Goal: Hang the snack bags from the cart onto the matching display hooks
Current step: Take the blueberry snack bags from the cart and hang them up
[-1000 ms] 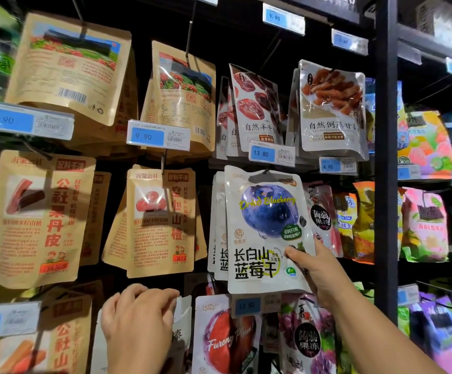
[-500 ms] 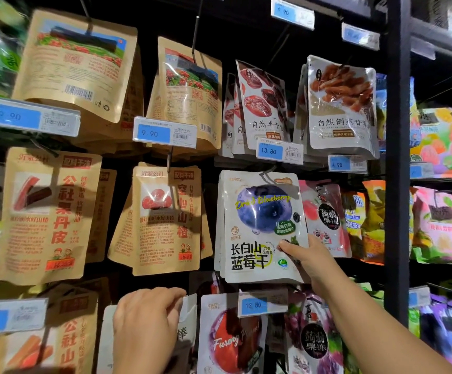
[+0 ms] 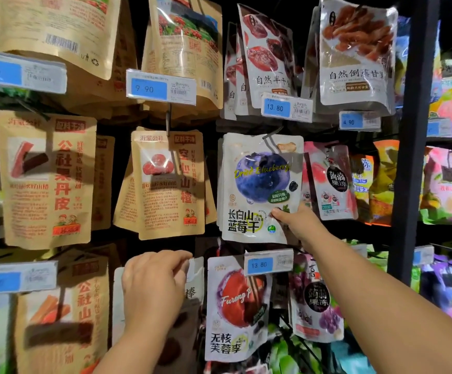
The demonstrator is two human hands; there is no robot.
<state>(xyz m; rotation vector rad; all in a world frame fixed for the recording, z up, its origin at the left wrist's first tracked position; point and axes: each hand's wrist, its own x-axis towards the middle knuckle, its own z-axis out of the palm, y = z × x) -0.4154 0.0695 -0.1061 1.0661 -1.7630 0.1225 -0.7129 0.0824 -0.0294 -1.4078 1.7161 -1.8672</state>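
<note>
A white dried blueberry bag (image 3: 257, 184) hangs on a display hook (image 3: 270, 134) in front of more bags of the same kind. My right hand (image 3: 297, 222) pinches its lower right edge, thumb on the front. My left hand (image 3: 154, 290) is lower, fingers curled over the top of a white bag (image 3: 196, 282) on the bottom row; most of that bag is hidden behind the hand.
Brown hawthorn snack bags (image 3: 168, 182) hang to the left, date and sweet potato bags (image 3: 354, 52) above, a plum bag (image 3: 235, 306) below. Blue price tags (image 3: 269, 263) stick out from the hook ends. A black shelf post (image 3: 408, 157) stands to the right.
The blueberry bag has slid back along the hook toward the other bags, with my right hand following. The view has moved closer to the display. My left hand stays on the lower bag.
</note>
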